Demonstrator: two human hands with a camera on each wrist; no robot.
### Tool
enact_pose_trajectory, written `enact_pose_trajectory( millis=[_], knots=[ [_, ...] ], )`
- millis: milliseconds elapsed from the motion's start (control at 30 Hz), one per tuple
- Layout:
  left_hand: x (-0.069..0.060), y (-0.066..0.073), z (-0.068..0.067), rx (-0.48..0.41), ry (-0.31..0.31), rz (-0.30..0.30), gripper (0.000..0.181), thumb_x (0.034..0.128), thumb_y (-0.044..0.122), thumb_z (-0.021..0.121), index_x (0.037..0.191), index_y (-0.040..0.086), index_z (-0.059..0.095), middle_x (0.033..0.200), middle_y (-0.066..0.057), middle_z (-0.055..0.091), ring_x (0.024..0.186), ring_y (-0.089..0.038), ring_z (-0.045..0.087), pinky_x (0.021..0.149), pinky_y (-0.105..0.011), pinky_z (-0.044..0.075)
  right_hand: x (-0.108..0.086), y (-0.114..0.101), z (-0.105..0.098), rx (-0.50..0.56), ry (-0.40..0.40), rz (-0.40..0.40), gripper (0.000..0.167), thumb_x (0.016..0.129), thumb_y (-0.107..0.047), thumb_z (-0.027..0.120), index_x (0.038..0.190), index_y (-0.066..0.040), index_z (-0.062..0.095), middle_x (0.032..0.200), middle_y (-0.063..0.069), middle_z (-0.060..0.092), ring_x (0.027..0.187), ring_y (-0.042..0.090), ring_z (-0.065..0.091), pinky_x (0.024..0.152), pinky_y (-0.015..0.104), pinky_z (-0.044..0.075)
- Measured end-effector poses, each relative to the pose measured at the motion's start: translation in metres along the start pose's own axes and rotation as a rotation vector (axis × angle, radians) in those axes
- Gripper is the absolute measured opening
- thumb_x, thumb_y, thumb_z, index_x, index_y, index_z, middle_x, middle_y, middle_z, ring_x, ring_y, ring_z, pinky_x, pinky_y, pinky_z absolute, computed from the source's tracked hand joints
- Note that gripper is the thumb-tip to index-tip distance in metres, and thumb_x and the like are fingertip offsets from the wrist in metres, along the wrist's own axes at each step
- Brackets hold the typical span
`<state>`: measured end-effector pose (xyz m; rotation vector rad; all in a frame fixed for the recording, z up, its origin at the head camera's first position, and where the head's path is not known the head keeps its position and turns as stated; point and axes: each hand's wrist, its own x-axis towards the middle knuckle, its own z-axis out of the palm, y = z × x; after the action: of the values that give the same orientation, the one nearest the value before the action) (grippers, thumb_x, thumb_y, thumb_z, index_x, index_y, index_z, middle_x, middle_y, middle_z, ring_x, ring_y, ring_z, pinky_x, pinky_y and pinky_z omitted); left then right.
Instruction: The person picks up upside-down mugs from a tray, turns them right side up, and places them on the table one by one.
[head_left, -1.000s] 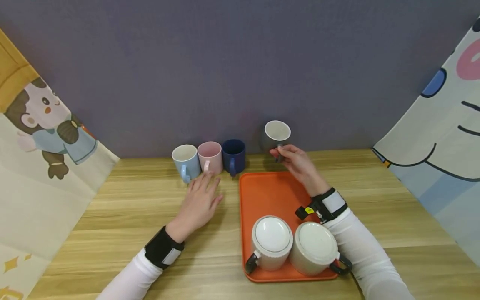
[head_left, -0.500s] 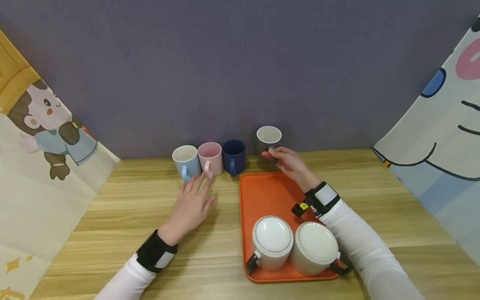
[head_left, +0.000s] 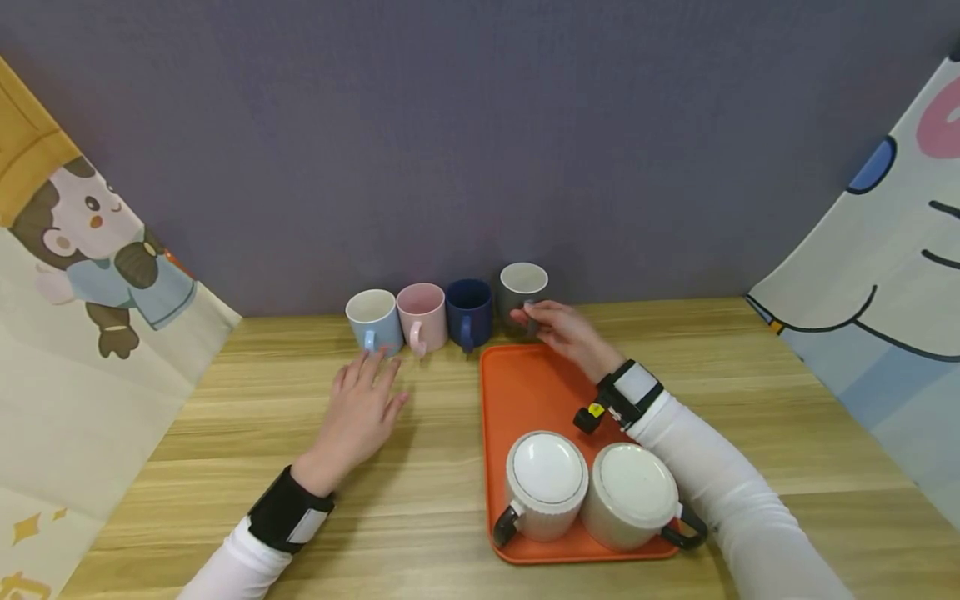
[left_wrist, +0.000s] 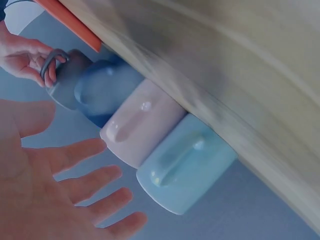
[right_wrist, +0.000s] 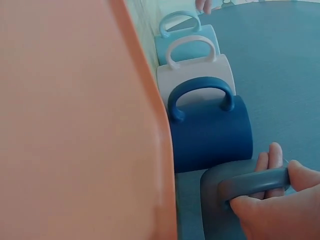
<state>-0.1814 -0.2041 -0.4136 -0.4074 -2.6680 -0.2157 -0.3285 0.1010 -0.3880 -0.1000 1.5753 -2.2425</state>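
My right hand pinches the handle of a dark grey mug, upright at the right end of a row. The right wrist view shows fingers and thumb of that hand around the grey handle. Left of it stand a navy mug, a pink mug and a light blue mug. My left hand is spread in front of the light blue mug; in the left wrist view the palm faces the camera, holding nothing.
An orange tray lies right of centre on the wooden table. Two upside-down cream mugs with dark handles stand at its near end. A grey wall rises behind the row.
My right hand has brought the grey mug left and down, close beside the navy mug. My left hand has moved left, from the pink mug to the light blue one. The other mugs stay put.
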Motion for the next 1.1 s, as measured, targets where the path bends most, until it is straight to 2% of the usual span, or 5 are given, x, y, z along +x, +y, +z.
enact_pose_trajectory(
  millis=[367, 767, 1100],
  knots=[
    [-0.005, -0.009, -0.007, 0.010, 0.000, -0.022, 0.049, 0.0914, 0.028, 0.061, 0.131, 0.001, 0.052, 0.143, -0.022, 0.040, 0.131, -0.043, 0.035, 0.101, -0.060, 0.029, 0.008, 0.008, 0.002, 0.065, -0.034, 0.019, 0.028, 0.099, -0.003, 0.043, 0.077, -0.010, 0.059, 0.077, -0.001, 0.073, 0.080, 0.008, 0.069, 0.114, 0.042, 0.021],
    [-0.011, -0.018, -0.010, 0.018, 0.016, -0.024, 0.048, 0.0920, 0.028, 0.059, 0.131, 0.001, 0.052, 0.142, -0.024, 0.041, 0.129, -0.045, 0.036, 0.099, -0.061, 0.030, 0.011, 0.014, 0.002, 0.058, 0.016, 0.034, 0.027, 0.098, -0.003, 0.046, 0.076, -0.009, 0.059, 0.077, -0.001, 0.073, 0.079, 0.009, 0.070, 0.114, 0.042, 0.025],
    [-0.010, -0.020, -0.009, 0.017, 0.011, -0.032, 0.049, 0.0926, 0.029, 0.058, 0.132, 0.001, 0.051, 0.143, -0.023, 0.040, 0.129, -0.045, 0.035, 0.099, -0.062, 0.028, 0.015, 0.021, 0.000, 0.061, 0.019, 0.050, 0.024, 0.098, -0.003, 0.046, 0.078, -0.009, 0.057, 0.076, -0.001, 0.072, 0.078, 0.008, 0.070, 0.113, 0.042, 0.025]
  ],
)
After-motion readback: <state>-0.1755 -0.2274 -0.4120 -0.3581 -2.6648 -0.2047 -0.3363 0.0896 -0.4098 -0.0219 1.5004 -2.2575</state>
